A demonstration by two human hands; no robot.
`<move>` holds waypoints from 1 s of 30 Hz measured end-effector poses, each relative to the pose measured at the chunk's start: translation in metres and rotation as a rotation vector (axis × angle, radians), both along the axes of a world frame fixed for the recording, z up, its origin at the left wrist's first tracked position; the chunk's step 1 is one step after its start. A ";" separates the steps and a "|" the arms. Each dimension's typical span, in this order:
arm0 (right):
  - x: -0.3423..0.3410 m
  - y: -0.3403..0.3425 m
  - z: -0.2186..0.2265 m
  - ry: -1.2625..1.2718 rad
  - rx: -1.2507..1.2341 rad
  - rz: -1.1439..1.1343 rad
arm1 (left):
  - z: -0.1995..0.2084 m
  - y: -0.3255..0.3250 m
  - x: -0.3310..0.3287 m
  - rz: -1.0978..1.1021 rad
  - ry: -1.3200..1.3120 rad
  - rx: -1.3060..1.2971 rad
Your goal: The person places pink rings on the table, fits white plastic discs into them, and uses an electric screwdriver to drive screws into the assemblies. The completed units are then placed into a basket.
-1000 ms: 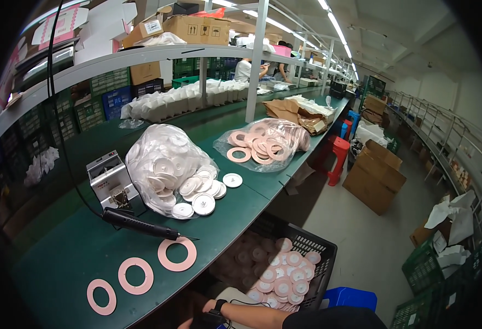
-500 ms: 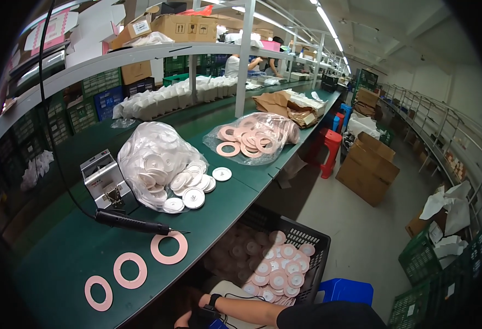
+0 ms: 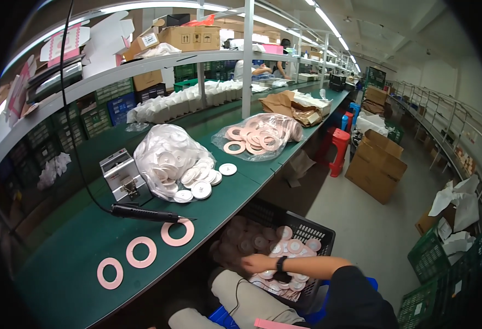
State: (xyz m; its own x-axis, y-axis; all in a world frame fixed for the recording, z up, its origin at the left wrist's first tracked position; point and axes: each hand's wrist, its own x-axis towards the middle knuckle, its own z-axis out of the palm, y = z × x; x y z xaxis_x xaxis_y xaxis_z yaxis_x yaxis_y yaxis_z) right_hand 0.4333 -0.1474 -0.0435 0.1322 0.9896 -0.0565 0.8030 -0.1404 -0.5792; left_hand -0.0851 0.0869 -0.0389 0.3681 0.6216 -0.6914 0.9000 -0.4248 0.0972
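My right hand reaches over a black plastic crate, above pink-rimmed white discs heaped in it. Its fingers are blurred and in shadow, so I cannot see whether they hold anything. My left hand is out of view. On the green bench lie three flat pink rings in a slanting row. A black electric screwdriver rests just behind them, its tip over the farthest ring. A clear bag of white discs spills onto the bench, beside a silver metal device.
Farther along the bench are a bag of pink rings and crumpled brown paper. A red stool and an open cardboard box stand on the floor to the right. Two people work at the far end.
My right hand has moved from near my lap up and over the crate. The other hand's fingers have left the lower edge. The view has shifted slightly, and my legs now show.
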 end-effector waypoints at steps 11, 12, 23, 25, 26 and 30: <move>-0.040 -0.117 -0.141 0.005 -0.818 0.239 | -0.169 -0.111 -0.036 0.248 -0.859 -0.601; -0.037 -0.113 -0.141 0.007 -0.786 0.189 | -0.169 -0.105 -0.034 0.209 -0.840 -0.586; -0.046 -0.064 -0.176 0.200 -0.429 -0.337 | -0.144 -0.050 0.007 -0.182 -0.570 -0.431; -0.062 -0.066 -0.148 0.239 -0.469 -0.371 | -0.144 -0.033 0.020 -0.254 -0.339 -0.564; -0.057 -0.063 -0.136 0.246 -0.499 -0.388 | -0.151 -0.026 0.032 -0.257 -0.346 -0.585; -0.064 -0.065 -0.134 0.223 -0.485 -0.393 | -0.167 0.007 0.078 -0.200 -0.389 -0.592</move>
State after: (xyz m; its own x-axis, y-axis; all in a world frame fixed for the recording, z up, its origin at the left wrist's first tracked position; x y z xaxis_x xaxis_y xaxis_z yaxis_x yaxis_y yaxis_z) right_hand 0.3692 -0.2123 -0.1778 0.4117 0.7254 -0.5516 0.5070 -0.6853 -0.5228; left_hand -0.0074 0.0943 -0.2061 0.7225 0.0797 -0.6867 0.6643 -0.3550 0.6577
